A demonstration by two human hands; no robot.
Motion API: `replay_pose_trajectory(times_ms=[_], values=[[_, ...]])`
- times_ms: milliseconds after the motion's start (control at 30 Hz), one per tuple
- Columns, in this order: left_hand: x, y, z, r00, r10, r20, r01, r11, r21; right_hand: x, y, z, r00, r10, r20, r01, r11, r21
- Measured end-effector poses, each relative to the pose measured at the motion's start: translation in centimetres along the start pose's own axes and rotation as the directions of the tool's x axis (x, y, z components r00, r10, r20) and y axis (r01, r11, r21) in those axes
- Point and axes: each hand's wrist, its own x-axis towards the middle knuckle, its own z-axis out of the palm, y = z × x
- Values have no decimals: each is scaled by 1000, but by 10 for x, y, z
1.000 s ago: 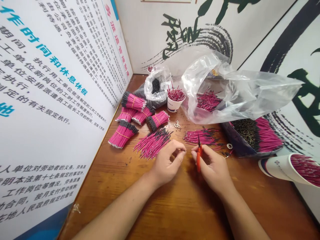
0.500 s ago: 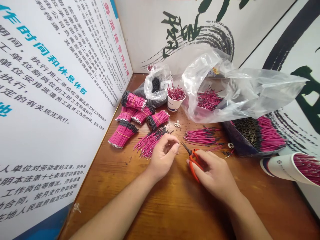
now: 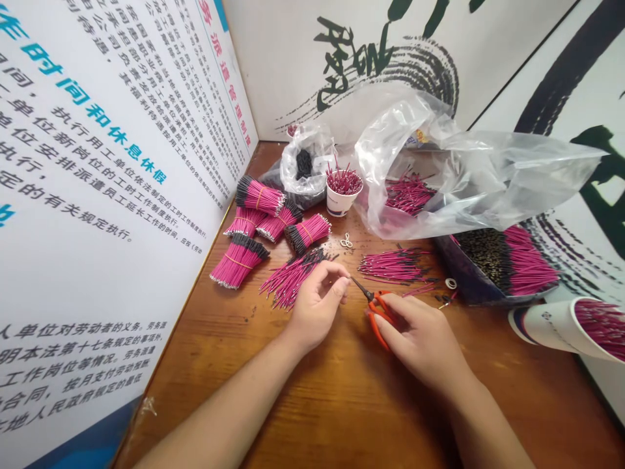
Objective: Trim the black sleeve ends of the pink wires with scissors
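My right hand [image 3: 422,339] is closed around the orange handles of small scissors [image 3: 366,294]. The dark blades point up and left, their tips right at the fingertips of my left hand [image 3: 319,303]. Thumb and forefinger of that hand are pinched together; what sits between them is too small and hidden to make out. Just behind it lies a loose pile of pink wires [image 3: 288,277] with black ends, partly covered by the hand. Another flat pile of pink wires [image 3: 390,266] lies beyond the scissors.
Banded wire bundles [image 3: 239,260] are stacked at the left by the wall panel. A paper cup of wires [image 3: 342,203] stands behind, beside a bag of black pieces [image 3: 305,166]. At the right are a plastic bag [image 3: 469,189], a dark box of wires [image 3: 530,264] and a tilted cup [image 3: 547,329].
The scissors have shifted slightly left, bringing the blade tips up to my left fingertips. My left hand stays pinched in almost the same place.
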Motion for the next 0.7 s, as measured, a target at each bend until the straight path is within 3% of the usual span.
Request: replay_pose_trajectory(times_ms=[700], values=[[0, -4, -3, 997, 74, -26, -69, 987, 143, 0, 1, 0, 1000, 22, -2, -22, 1000, 10]])
